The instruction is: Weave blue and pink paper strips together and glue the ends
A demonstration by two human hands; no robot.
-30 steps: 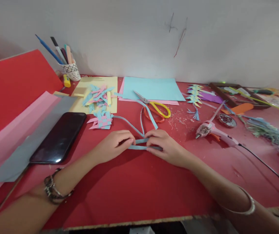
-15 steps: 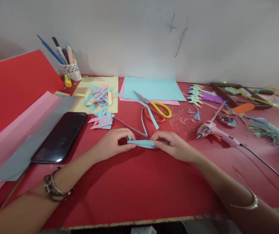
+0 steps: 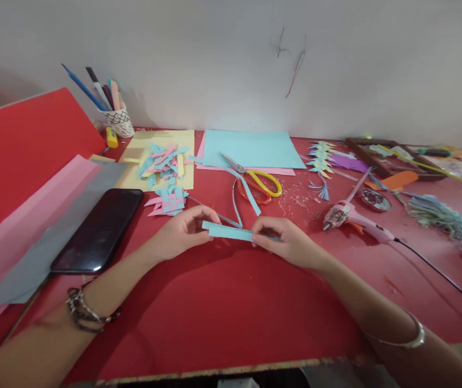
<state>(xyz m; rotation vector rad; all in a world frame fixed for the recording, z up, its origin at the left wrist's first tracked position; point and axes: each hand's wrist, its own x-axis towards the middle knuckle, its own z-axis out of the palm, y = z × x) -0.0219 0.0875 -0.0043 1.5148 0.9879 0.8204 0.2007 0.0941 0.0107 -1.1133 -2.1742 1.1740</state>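
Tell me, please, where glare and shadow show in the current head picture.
Head view: bright glint on the phone, at its near edge; soft shadow on the red tabletop below the left hand; pale sheen across the tabletop's right side.

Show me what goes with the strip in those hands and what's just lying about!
Likely part of it:
light-blue paper strip, pinched by the right hand, its other end at the left hand
scissors
light-blue paper sheet
woven pink-and-blue paper piece

Seemingly just lying about:
smartphone
cup of pens
hot glue gun, maybe
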